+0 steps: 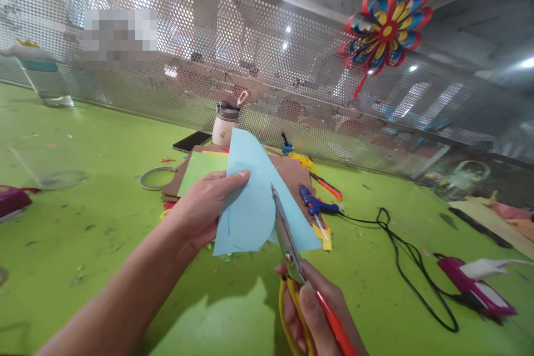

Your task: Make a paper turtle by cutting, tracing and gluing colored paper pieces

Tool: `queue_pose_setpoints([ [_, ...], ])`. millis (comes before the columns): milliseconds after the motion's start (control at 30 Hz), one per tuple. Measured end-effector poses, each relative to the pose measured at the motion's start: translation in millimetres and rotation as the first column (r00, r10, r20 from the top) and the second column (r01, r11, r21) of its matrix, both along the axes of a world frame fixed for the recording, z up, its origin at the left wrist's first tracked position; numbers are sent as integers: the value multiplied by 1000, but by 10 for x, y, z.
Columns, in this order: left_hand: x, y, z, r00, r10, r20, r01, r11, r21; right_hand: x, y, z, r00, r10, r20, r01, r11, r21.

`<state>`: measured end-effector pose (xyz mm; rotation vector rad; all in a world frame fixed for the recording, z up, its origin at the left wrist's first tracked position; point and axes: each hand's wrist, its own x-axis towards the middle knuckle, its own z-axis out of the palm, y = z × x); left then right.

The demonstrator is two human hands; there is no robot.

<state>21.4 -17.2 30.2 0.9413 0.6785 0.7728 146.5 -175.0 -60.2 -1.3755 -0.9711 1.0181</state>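
My left hand (pixel 204 200) is closed on a sheet of light blue paper (pixel 246 211), thumb on top and fingers beneath. Drawn blue lines show on the sheet, and a curved cut runs up its right part. In my right hand (pixel 321 306) is a pair of scissors (pixel 287 250) with yellow handles. Their blades lie at the cut, tips pointing away from me, nearly together. A red-orange stick (pixel 334 322) also lies in my right hand; its kind is not clear. Beneath the blue sheet is a stack of coloured paper, with green paper (pixel 204 172) and brown sheets (pixel 292 169).
Right of the stack lies a blue glue gun (pixel 312 200), its black cord (pixel 396 239) reaching toward a purple power strip (pixel 475 286). Behind stand a white bottle (pixel 225 125) and a phone (pixel 192 141). A tape ring (pixel 156 178) and clear cup (pixel 50 161) are left. Perforated metal panel (pixel 267 67) borders the table.
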Motion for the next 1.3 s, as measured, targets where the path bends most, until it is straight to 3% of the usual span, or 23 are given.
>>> queue_pose_setpoints([
  [200, -3, 10, 10, 999, -5, -31, 5, 1000, -26, 61, -25, -7, 998, 42, 47, -40, 999, -27],
  [567, 23, -14, -1, 1000, -23, -4, 23, 1000, -3, 57, -6, -8, 997, 61, -51, -58, 997, 57],
  [1300, 18, -10, -20, 998, -41, -53, 40, 999, -29, 89, -9, -21, 999, 45, 7, -45, 999, -3],
])
